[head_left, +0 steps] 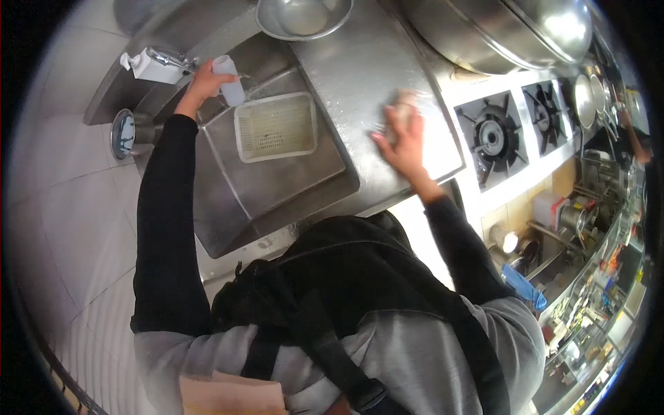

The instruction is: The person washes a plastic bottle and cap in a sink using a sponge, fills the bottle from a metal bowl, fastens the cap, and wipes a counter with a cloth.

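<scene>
Steel makes up the broad tabletop (342,79), with a stove (487,138) past its right edge. Against the tabletop's left edge lies the sink (214,176), the largest hollow here. At the tabletop's far left corner, partly out over the sink's far end, sits a metal bowl (304,19). Inside the sink, nearer its right side than its left, is a pale slotted basket (240,138), its longer sides running roughly left to right.

On the tabletop, toward its right edge, the right hand (403,142) lies with fingers spread; something tan and blurred (406,98) shows at the fingertips, and I cannot tell whether that grip is closed on it.

Smallest is the white container (229,83), held in the left hand (204,81), whose grip is narrowed around it at the sink's far left. Its long axis runs far to near, leaning slightly right, so the near end points at the basket's far left corner. Whether they touch is unclear. The basket lies right and nearward of this grip, well closer to the left hand than the right.
</scene>
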A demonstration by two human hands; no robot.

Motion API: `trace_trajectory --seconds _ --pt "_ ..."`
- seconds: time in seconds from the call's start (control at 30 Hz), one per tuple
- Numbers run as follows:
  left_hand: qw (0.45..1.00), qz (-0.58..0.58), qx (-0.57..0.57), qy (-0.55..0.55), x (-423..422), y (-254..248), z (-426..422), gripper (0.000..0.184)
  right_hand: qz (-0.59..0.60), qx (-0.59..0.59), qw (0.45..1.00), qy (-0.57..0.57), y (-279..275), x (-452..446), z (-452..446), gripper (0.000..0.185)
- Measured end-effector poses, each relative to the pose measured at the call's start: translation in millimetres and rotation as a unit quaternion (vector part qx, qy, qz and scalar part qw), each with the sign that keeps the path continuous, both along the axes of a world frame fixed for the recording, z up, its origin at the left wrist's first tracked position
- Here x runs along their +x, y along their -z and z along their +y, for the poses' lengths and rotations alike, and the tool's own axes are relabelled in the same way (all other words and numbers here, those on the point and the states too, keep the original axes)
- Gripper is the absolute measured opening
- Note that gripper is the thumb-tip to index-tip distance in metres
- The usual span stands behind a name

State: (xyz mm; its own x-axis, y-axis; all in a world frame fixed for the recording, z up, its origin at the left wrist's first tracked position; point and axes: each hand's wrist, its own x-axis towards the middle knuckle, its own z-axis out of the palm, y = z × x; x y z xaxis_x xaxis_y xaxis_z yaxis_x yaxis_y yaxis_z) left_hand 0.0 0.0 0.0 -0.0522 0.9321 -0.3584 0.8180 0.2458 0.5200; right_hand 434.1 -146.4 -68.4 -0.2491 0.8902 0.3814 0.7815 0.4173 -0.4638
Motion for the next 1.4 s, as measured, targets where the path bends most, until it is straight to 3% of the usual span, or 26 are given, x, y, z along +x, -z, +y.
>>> trace_trajectory --seconds 0.07,0.13,0.27,0.3,0.33,0.47,0.53,0.6,0.67,0.73,0.8,0.83,0.87,0.93,0.97,1.0,1.03,1.07,1.13,1.2,1.23,1.27,1.3,1.33,1.37,1.4 --pt "0.991 -0.083 0.002 -0.106 13 -13 -14 0.077 0.016 0.049 0.998 -0.025 11 -42 22 0.053" --pt "0.996 -0.035 0.01 -0.086 11 -1 -39 0.074 0.056 -0.061 0.99 -0.115 62 -102 14 0.044" --pt "0.996 0.037 0.071 -0.029 -10 -28 -45 0.068 0.162 -0.038 0.965 -0.203 16 -60 90 0.037" --pt "0.992 0.082 0.094 0.003 -23 -29 -52 0.067 0.268 -0.205 0.931 -0.136 10 -26 115 0.037" --pt "0.991 0.04 0.125 -0.027 -42 -11 -61 0.065 0.159 -0.171 0.965 -0.118 -10 12 135 0.035" --pt "0.989 -0.032 0.134 -0.062 -43 -11 -85 0.066 0.05 -0.043 0.996 -0.066 5 26 188 0.042" --pt "0.991 -0.025 0.108 -0.079 -26 -15 -77 0.063 0.037 -0.035 0.995 -0.088 20 -27 158 0.047" --pt "0.991 -0.028 0.106 -0.078 -12 -12 -56 0.06 0.034 -0.013 0.984 -0.174 87 -75 118 0.051" --pt "0.973 -0.004 0.195 -0.122 -3 -3 -39 0.063 0.162 -0.076 0.953 -0.246 39 -94 52 0.045" --pt "0.97 -0.087 0.179 -0.139 -10 -1 -26 0.07 0.2 -0.099 0.947 -0.229 18 -69 27 0.045" --pt "0.955 -0.139 0.212 -0.155 -5 -11 -29 0.058 0.21 -0.071 0.955 -0.198 15 -27 34 0.042" --pt "0.944 -0.16 0.241 -0.157 -12 4 -26 0.058 0.186 -0.146 0.952 -0.193 3 1 41 0.045" --pt "0.87 -0.366 0.196 -0.265 -1 2 -30 0.058 0.104 -0.134 0.97 -0.175 -16 18 41 0.049" --pt "0.892 -0.315 0.155 -0.285 -8 12 -27 0.078 -0.024 -0.094 0.984 -0.15 -55 37 39 0.063" --pt "0.875 -0.301 0.28 -0.257 -10 42 -28 0.08 -0.068 -0.072 0.984 -0.149 -70 36 38 0.071" --pt "0.904 -0.142 0.3 -0.269 -15 69 -23 0.08 -0.041 -0.02 0.986 -0.16 -85 28 38 0.059" --pt "0.902 -0.14 0.303 -0.274 -14 70 -27 0.08 -0.042 -0.017 0.985 -0.166 -77 16 37 0.059" --pt "0.905 -0.13 0.246 -0.321 -10 73 -33 0.079 0.076 -0.109 0.981 -0.14 -62 4 35 0.051" --pt "0.901 -0.127 0.19 -0.369 -17 68 -37 0.077 0.222 -0.255 0.933 -0.123 -56 -32 32 0.029" --pt "0.952 -0.17 0.207 -0.145 -16 54 -35 0.066 0.237 -0.319 0.907 -0.141 -30 -59 28 0.033" --pt "0.952 -0.175 0.206 -0.145 -12 35 -35 0.066 0.259 -0.381 0.873 -0.159 -22 -73 26 0.037" --pt "0.93 -0.288 0.132 -0.188 -8 10 -36 0.06 0.256 -0.38 0.875 -0.157 -24 -91 24 0.037" --pt "0.888 -0.395 0.053 -0.228 -6 -3 -40 0.053 0.331 -0.472 0.811 -0.099 -27 -108 21 0.043" --pt "0.888 -0.417 0.101 -0.163 -20 19 -48 0.057 0.396 -0.554 0.731 -0.04 -33 -124 19 0.049" --pt "0.88 -0.441 0.148 -0.097 -34 40 -56 0.061 0.391 -0.553 0.735 -0.045 -39 -143 26 0.049" --pt "0.878 -0.432 0.193 -0.074 -35 42 -72 0.058 0.458 -0.556 0.692 -0.04 -49 -167 32 0.053"
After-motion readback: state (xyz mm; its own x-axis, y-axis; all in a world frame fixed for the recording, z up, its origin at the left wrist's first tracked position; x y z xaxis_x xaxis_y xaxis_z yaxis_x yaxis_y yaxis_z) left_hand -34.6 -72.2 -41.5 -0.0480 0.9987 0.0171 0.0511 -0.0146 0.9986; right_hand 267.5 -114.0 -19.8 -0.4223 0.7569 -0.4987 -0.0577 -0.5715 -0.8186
